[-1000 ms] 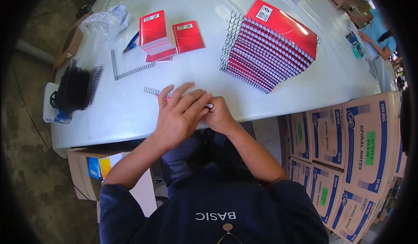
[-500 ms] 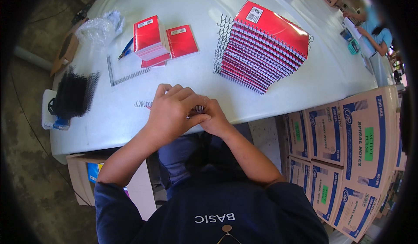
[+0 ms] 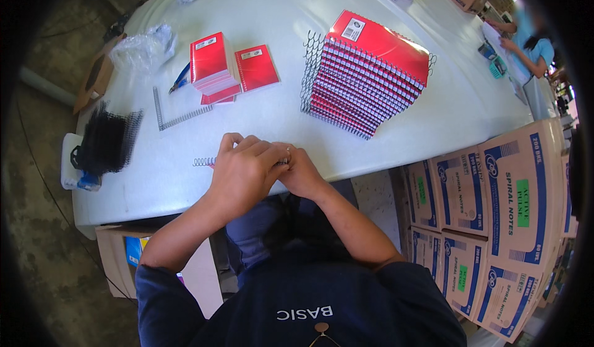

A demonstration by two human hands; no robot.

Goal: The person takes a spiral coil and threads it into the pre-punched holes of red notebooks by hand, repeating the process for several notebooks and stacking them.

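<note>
Spiral wire (image 3: 204, 161) pokes out just left of the grip at the near edge of the white table (image 3: 383, 130) — both the left hand (image 3: 244, 170) and the right hand (image 3: 297, 172) are closed together over its other end, apparently pinching it, though what else lies under the fingers I cannot tell. Beyond the grip, within reach, stand a stack of red spiral notebooks (image 3: 368, 74) and loose red covers (image 3: 229, 68) — black coils (image 3: 108, 139) lie well to the left.

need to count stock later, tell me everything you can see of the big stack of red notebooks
The big stack of red notebooks sits on the white table, beyond both hands and touched by neither. Glossy red covers, a white label on the top one, pale page edges. Wire spiral bindings run along its left side. The pile leans, its layers fanned stepwise.
</note>
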